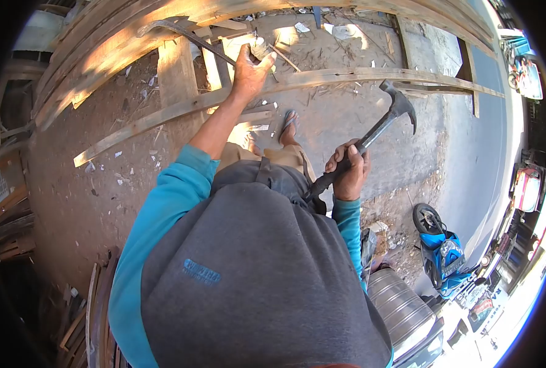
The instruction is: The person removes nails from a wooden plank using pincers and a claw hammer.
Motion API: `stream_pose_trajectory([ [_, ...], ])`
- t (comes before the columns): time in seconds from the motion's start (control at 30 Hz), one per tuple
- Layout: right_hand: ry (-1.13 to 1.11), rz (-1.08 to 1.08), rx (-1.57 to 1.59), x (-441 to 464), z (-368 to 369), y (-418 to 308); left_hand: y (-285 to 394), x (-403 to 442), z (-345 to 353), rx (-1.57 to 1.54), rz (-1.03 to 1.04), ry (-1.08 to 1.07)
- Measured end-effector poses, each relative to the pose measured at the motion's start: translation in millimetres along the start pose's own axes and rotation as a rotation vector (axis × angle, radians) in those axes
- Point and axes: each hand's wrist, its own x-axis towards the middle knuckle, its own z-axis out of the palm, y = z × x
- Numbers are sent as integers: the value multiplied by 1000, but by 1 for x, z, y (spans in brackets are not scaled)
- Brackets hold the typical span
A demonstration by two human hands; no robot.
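Note:
My left hand (252,73) is stretched out over the wooden framework, closed around a dark crowbar (193,38). The crowbar's hooked end points to the upper left, over sunlit boards; some of my fingers are hidden behind the hand. A small pale object (259,48) shows just beyond the thumb and index finger, and I cannot make out its kind. In my right hand (350,173) is a claw hammer (377,132), gripped by its black handle near my waist. Its metal head points up and to the right, apart from the wood.
A long narrow batten (322,77) crosses in front of me, with stacked planks (131,37) beyond it. Wood scraps and litter lie on the ground around my sandalled foot (290,122). A blue motorcycle (441,254) and a ribbed metal container (400,303) stand to the right.

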Motion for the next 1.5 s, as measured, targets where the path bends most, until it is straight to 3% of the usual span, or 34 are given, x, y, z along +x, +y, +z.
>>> stream_pose_trajectory([
  [0.23,-6,-23,-68,8,1,-2,8,4,-13,229,-128,-22],
  [0.37,-33,-33,-79,12,9,-3,9,6,-24,-55,-303,-40],
  [0.5,-66,-19,-117,19,11,1,-1,20,-25,-196,-303,-92],
  [0.57,-82,-18,-146,21,13,4,-2,21,-13,-389,-170,-26],
  [0.63,-67,-22,-171,22,18,4,-6,26,-13,-309,-113,-69],
  [0.77,-20,-49,-219,25,23,2,9,18,-2,-287,-276,-102],
  [0.83,2,-55,-229,26,23,2,6,14,2,-146,-241,-111],
  [1.0,49,-90,-195,27,25,1,-17,15,6,-206,-217,-150],
  [1.07,84,-103,-215,28,30,-2,-32,18,8,-122,-109,-143],
  [1.17,95,-135,-283,27,34,-4,-10,11,10,-64,-43,-104],
  [1.27,99,-140,-310,27,44,-8,4,8,13,-101,-128,-108],
  [1.37,64,-123,-377,29,49,-4,-26,14,15,-239,-84,-122],
  [1.5,14,-91,-395,31,56,-3,-13,19,16,-253,-85,-117],
])
